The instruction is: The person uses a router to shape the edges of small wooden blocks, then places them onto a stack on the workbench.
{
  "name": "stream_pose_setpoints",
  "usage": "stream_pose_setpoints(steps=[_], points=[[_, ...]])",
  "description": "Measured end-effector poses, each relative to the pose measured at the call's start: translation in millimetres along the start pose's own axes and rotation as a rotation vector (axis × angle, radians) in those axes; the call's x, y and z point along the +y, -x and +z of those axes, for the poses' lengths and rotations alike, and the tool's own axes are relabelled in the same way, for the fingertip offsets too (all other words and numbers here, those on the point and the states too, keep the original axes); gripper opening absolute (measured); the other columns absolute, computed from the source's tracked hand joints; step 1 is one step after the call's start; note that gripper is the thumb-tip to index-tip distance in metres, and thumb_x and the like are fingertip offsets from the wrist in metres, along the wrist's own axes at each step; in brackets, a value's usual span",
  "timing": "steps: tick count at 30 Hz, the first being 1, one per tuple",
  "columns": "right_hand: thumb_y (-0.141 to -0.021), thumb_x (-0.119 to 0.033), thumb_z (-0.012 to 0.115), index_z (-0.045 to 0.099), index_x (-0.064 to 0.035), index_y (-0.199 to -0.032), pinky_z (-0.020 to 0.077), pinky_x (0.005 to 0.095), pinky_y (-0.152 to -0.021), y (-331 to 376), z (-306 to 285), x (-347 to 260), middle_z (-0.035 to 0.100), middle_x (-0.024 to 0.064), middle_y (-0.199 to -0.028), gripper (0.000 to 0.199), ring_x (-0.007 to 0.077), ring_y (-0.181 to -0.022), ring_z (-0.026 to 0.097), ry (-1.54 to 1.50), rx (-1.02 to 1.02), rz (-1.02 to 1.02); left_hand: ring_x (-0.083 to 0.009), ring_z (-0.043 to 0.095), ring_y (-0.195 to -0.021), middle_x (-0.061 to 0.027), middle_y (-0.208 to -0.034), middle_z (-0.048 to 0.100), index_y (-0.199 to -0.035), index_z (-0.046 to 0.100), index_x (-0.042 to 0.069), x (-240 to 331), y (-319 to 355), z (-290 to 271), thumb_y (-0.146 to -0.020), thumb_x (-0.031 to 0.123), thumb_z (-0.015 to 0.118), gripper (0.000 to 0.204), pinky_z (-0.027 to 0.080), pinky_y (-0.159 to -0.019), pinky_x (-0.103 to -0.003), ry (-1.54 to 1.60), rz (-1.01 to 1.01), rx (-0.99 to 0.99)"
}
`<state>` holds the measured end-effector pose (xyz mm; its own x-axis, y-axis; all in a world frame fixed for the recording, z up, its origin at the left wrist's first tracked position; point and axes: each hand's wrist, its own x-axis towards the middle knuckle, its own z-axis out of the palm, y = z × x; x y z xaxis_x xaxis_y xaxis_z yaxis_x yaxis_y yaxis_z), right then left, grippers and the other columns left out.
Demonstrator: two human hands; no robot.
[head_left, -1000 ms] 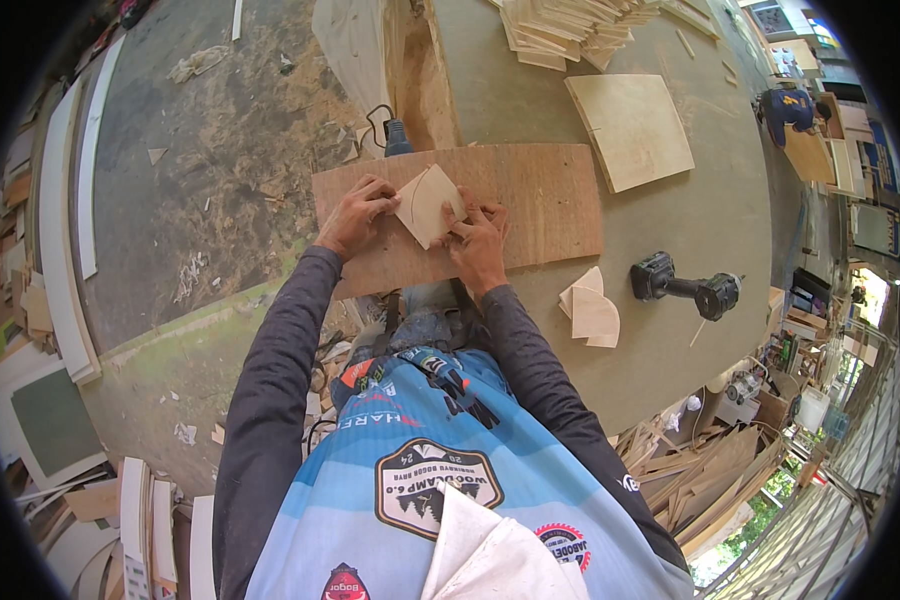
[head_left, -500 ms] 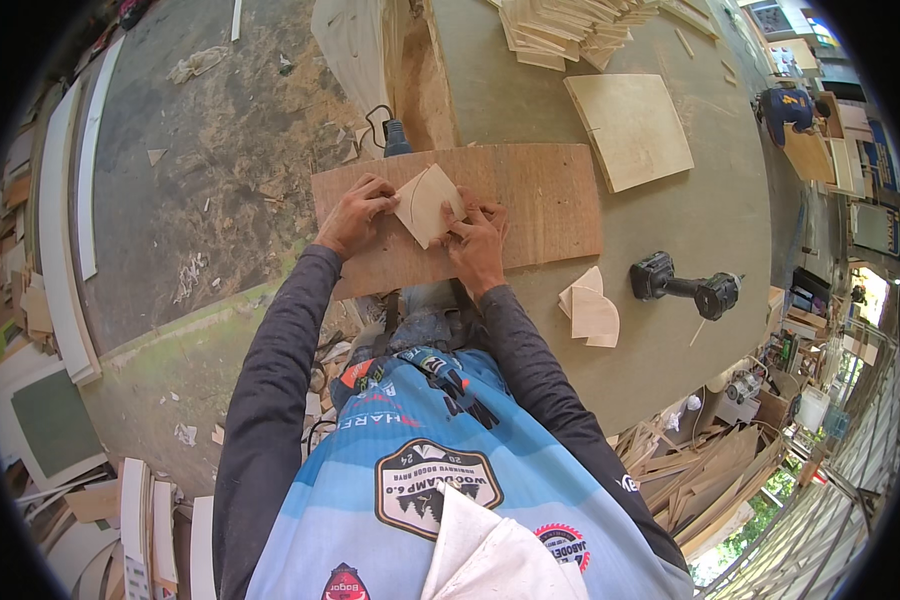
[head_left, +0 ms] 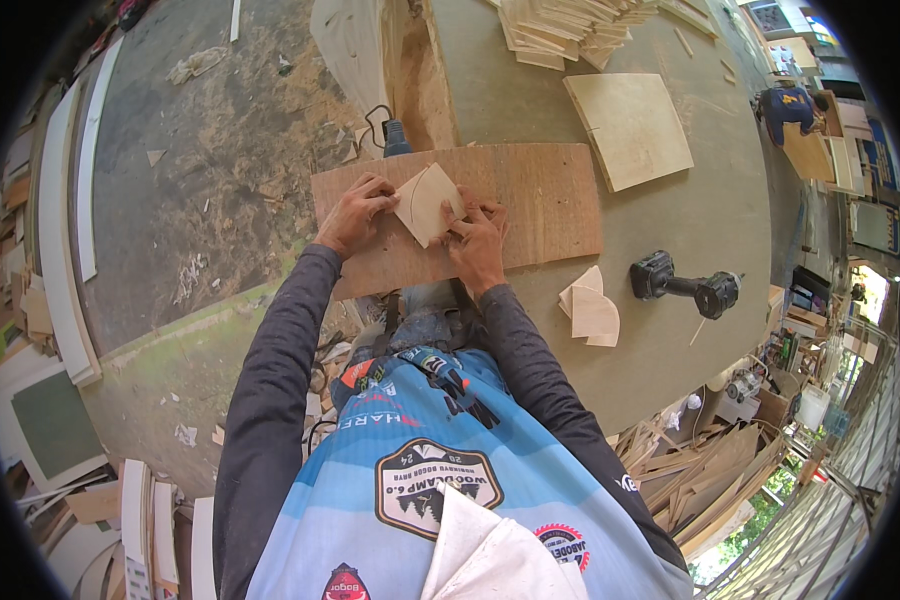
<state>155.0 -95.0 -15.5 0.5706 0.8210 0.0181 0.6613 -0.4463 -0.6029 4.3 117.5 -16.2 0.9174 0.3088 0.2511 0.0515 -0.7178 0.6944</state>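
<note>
A small thin plywood piece (head_left: 427, 206) with a curved line across it lies flat over a reddish-brown wooden board (head_left: 553, 203). My left hand (head_left: 359, 215) grips its left corner between thumb and fingers. On the opposite side, my right hand (head_left: 478, 243) has its fingers bent over the lower right edge, the thumb side on the board. Just past the board's far edge shows the blue body of a corded power tool (head_left: 397, 138); the rest of it is hidden beneath the board.
To the right lie fan-shaped plywood cutouts (head_left: 594, 312) and a black cordless drill (head_left: 686, 286). Farther off are a square plywood panel (head_left: 632, 132) and a stack of thin wood pieces (head_left: 570, 28). A co-worker (head_left: 792, 108) handles a panel at far right. Sawdust and scraps cover the left surface.
My hands and the plywood piece hold nearly the same position. The co-worker at far right has shifted slightly.
</note>
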Motion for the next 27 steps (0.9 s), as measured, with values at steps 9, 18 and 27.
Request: stream_pose_setpoints(steps=[9, 18, 27], points=[[-0.077, -0.025, 0.087, 0.076, -0.0290, -0.132, 0.0281, 0.0423, -0.115, -1.2, -1.7, -2.3, 0.054, -0.0007, -0.158, 0.055, 0.0279, -0.129, 0.041, -0.017, 0.007, -0.001, -0.0302, 0.064, -0.109, -0.0114, -0.111, 0.069, -0.108, 0.077, 0.000, -0.3, -1.7, -1.2, -0.075, -0.015, 0.070, 0.037, 0.058, -0.090, -0.038, -0.022, 0.011, 0.000], [-0.078, -0.027, 0.087, 0.076, -0.0277, -0.131, 0.0290, 0.0435, -0.115, -0.4, -1.9, -5.3, 0.054, 0.0003, -0.158, 0.055, 0.0283, -0.130, 0.041, -0.006, 0.004, 0.013, -0.0294, 0.064, -0.109, -0.0112, -0.111, 0.069, -0.109, 0.078, 0.000, -2.3, -2.5, -0.2, -0.081, -0.013, 0.070, 0.032, 0.058, -0.090, -0.037, -0.033, 0.008, -0.006], [-0.073, -0.018, 0.090, 0.078, -0.0244, -0.128, 0.0330, 0.0411, -0.115, 2.7, 5.0, -4.9, 0.057, 0.0021, -0.155, 0.057, 0.0301, -0.131, 0.042, -0.002, 0.103, -0.014, -0.0300, 0.064, -0.110, -0.0115, -0.112, 0.068, -0.109, 0.077, 0.000, -0.8, -5.4, -2.6, -0.081, -0.013, 0.069, 0.032, 0.058, -0.090, -0.038, -0.012, -0.003, -0.028]])
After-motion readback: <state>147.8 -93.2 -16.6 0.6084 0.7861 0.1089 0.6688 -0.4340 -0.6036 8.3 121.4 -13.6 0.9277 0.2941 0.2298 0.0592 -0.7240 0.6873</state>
